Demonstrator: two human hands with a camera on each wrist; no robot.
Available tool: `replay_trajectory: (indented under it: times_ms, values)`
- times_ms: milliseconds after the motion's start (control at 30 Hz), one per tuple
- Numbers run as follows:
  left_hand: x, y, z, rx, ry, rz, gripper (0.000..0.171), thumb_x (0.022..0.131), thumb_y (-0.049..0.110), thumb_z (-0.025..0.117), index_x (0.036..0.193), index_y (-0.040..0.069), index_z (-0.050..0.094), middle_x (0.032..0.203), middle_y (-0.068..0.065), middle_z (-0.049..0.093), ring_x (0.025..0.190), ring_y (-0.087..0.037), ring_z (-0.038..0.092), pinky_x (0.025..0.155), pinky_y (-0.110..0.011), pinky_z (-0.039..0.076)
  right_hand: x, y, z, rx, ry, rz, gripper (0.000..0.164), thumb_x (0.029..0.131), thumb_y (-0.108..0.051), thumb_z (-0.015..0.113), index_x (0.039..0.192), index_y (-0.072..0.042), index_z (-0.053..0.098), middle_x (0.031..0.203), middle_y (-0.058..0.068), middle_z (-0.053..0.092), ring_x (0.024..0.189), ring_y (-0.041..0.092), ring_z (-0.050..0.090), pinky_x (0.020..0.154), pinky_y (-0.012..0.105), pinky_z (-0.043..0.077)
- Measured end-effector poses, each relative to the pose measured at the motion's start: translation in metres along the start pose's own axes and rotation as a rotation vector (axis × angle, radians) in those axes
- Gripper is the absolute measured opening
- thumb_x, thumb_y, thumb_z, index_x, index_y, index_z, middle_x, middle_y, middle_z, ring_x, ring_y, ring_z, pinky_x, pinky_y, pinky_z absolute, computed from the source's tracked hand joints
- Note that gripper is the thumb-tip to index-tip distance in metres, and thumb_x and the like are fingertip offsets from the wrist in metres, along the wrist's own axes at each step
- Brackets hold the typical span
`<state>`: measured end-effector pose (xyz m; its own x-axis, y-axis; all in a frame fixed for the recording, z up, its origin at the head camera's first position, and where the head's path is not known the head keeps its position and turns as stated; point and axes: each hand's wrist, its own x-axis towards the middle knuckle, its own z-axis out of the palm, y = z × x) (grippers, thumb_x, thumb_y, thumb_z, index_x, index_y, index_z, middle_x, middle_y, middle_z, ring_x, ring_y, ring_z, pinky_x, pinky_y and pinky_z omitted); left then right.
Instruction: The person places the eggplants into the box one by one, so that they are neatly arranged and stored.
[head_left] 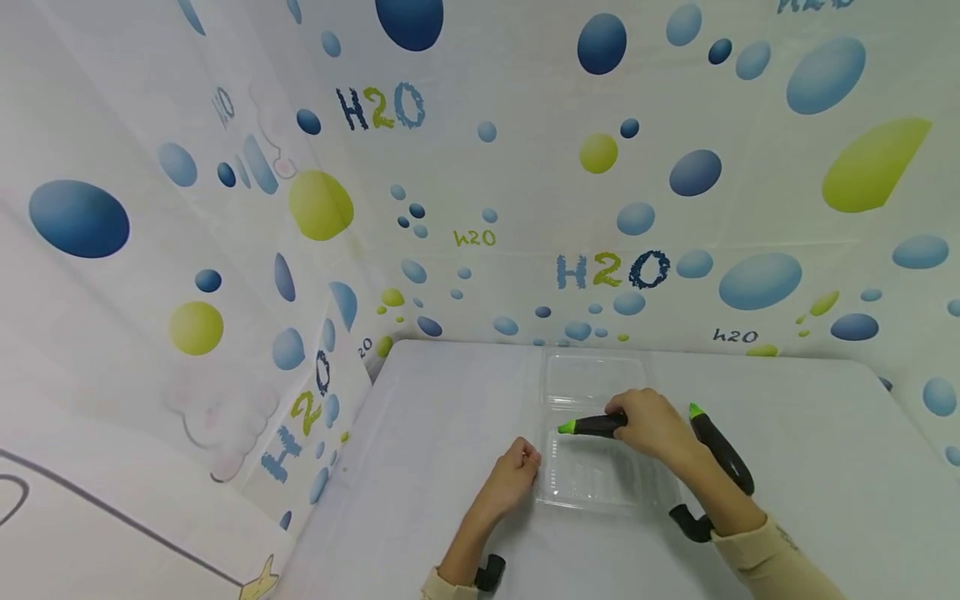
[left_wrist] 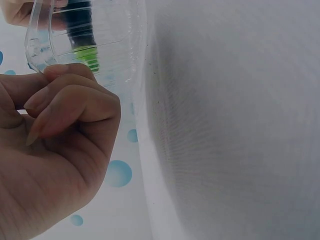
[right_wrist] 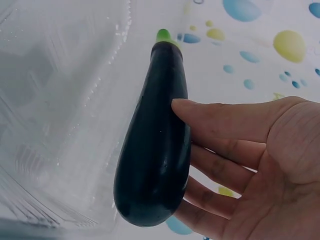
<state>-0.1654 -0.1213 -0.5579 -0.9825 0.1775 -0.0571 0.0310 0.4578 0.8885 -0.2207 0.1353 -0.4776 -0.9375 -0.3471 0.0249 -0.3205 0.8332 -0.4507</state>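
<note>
My right hand (head_left: pixel 651 421) holds a dark eggplant (head_left: pixel 600 426) over the clear plastic container (head_left: pixel 585 505), its bright green stem end pointing left. In the right wrist view, the thumb lies on one side of this glossy eggplant (right_wrist: pixel 155 140) and the fingers reach behind it. My left hand (head_left: pixel 512 475) is at the container's left edge. The left wrist view shows its thumb and forefinger pinching the clear rim, the other fingers curled in. A second eggplant (head_left: pixel 723 454) with a green end lies on the table, right of the container, beside the right forearm.
The container's clear lid part (head_left: pixel 592 377) lies opened flat toward the back of the white table (head_left: pixel 450 392). A patterned sheet (head_left: pixel 525 175) with blue and green dots and "H2O" lettering rises behind the table and on the left. Black wrist cameras (head_left: pixel 491 573) sit at both wrists.
</note>
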Motion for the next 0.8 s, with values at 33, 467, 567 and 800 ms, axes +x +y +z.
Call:
replay_trajectory:
  times_ms: [33, 467, 567, 800]
  values:
    - [0.0, 0.0, 0.0, 0.002, -0.001, -0.004, 0.014, 0.108, 0.017, 0.051, 0.101, 0.005, 0.055, 0.076, 0.002, 0.054, 0.065, -0.011, 0.046, 0.057, -0.025, 0.037, 0.001, 0.0, 0.001, 0.0, -0.003, 0.0, 0.028, 0.08, -0.003, 0.084, 0.108, -0.003, 0.078, 0.108, 0.015, 0.075, 0.105, 0.038, 0.067, 0.09, 0.056, 0.053]
    - [0.0, 0.001, 0.0, -0.008, -0.008, -0.005, 0.014, 0.109, 0.016, 0.051, 0.102, 0.005, 0.055, 0.077, 0.002, 0.054, 0.065, -0.011, 0.047, 0.056, -0.026, 0.036, 0.008, 0.001, 0.015, -0.025, -0.036, 0.004, 0.028, 0.076, -0.005, 0.088, 0.103, -0.006, 0.079, 0.097, 0.009, 0.075, 0.092, 0.028, 0.067, 0.081, 0.051, 0.054]
    - [0.0, 0.001, 0.0, -0.003, -0.009, -0.008, 0.014, 0.109, 0.016, 0.051, 0.101, 0.005, 0.055, 0.077, 0.002, 0.054, 0.065, -0.011, 0.046, 0.056, -0.025, 0.036, 0.007, 0.0, 0.016, -0.026, -0.034, 0.002, 0.028, 0.074, -0.005, 0.089, 0.101, -0.006, 0.079, 0.094, 0.008, 0.075, 0.087, 0.025, 0.067, 0.077, 0.048, 0.055]
    - [0.001, 0.0, 0.001, 0.011, -0.005, -0.002, 0.014, 0.109, 0.016, 0.051, 0.101, 0.006, 0.055, 0.076, 0.003, 0.054, 0.064, -0.011, 0.046, 0.056, -0.025, 0.036, 0.008, -0.003, 0.019, -0.071, -0.043, -0.012, 0.027, 0.071, -0.004, 0.091, 0.096, -0.007, 0.079, 0.088, 0.005, 0.074, 0.082, 0.022, 0.065, 0.076, 0.046, 0.054]
